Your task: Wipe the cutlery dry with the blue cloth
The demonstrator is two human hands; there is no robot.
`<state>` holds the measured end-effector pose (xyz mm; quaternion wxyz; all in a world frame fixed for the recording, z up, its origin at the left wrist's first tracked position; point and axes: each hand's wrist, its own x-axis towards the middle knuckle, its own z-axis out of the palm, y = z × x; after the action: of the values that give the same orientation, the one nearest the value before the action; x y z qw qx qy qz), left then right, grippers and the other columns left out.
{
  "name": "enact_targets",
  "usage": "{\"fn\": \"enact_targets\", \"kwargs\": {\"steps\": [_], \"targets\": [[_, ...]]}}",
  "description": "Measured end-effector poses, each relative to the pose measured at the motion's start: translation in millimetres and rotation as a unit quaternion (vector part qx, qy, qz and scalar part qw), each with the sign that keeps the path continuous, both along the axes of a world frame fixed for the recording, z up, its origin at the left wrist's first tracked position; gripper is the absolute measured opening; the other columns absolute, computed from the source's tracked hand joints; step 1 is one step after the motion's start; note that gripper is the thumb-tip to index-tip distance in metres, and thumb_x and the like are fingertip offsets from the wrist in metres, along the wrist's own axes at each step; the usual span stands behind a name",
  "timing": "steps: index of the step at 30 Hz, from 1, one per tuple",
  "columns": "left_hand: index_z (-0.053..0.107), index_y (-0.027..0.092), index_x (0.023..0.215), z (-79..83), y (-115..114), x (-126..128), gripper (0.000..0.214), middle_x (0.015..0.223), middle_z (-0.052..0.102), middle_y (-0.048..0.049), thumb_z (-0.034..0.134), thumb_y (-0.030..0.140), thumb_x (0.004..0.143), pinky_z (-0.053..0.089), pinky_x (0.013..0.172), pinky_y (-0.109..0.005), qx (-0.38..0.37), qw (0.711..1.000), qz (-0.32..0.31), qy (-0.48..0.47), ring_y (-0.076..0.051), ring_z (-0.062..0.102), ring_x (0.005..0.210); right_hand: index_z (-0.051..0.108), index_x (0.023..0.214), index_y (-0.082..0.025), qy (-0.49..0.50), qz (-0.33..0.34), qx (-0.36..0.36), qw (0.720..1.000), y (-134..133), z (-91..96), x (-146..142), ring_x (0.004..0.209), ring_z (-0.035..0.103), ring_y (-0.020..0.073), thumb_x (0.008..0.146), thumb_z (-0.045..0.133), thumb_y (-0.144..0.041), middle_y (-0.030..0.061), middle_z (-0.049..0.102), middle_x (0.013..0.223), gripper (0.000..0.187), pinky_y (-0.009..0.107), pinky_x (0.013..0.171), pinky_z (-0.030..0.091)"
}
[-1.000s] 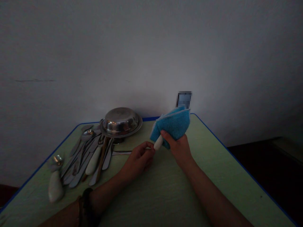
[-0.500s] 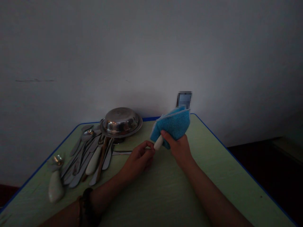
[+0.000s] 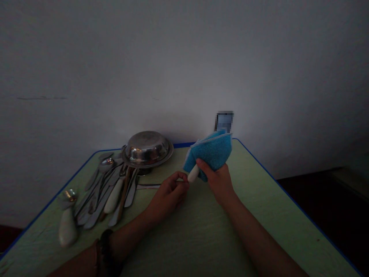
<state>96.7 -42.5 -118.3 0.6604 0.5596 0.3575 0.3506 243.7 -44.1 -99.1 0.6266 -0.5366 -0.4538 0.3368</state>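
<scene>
Blue cloth (image 3: 213, 153) in right hand (image 3: 220, 184), white handle (image 3: 192, 175) at left hand (image 3: 167, 195)

The right hand (image 3: 219, 181) grips a folded blue cloth (image 3: 212, 153) wrapped around the upper part of a white handle (image 3: 192, 175), raised above a pale green desk (image 3: 201, 238) with a blue edge. The left hand (image 3: 168, 194), a dark band (image 3: 105, 248) on its wrist, pinches the handle's lower end with curled fingertips. To the left, an upturned metal bowl (image 3: 147, 148) rests beside a heap of cutlery (image 3: 108, 190). The room is dim.
</scene>
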Motion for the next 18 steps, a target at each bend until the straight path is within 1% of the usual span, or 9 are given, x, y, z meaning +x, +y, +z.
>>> {"fn": "enact_targets", "kwargs": {"steps": [6, 18], "targets": [[0.044, 0.02, 0.081, -2.1, 0.8, -0.5, 0.011, 0.045, 0.033, 0.0114, 0.048, 0.03, 0.08, 0.023, 0.033, -0.015, 0.012, 1.0, 0.001, 0.018, -0.004, 0.027, 0.035, 0.059, 0.067, -0.015, 0.001, 0.01, 0.004, 1.0, -0.3, -1.7, 0.5, 0.056, 0.05, 0.0114, 0.065, 0.063, -0.039, -0.0001, 0.057, 0.062, 0.025, 0.025, 0.057, 0.043], [0.044, 0.019, 0.078, -1.1, 0.4, -0.6, 0.009, 0.045, 0.034, 0.0111, 0.047, 0.028, 0.079, 0.024, 0.033, -0.015, 0.016, 0.999, 0.002, 0.03, -0.004, 0.028, 0.035, 0.057, 0.063, -0.015, -0.001, 0.006, -0.002, 1.0, -0.1, -1.1, 0.1, 0.053, 0.046, 0.0104, 0.064, 0.063, -0.04, -0.0017, 0.053, 0.057, 0.026, 0.025, 0.055, 0.041]]}}
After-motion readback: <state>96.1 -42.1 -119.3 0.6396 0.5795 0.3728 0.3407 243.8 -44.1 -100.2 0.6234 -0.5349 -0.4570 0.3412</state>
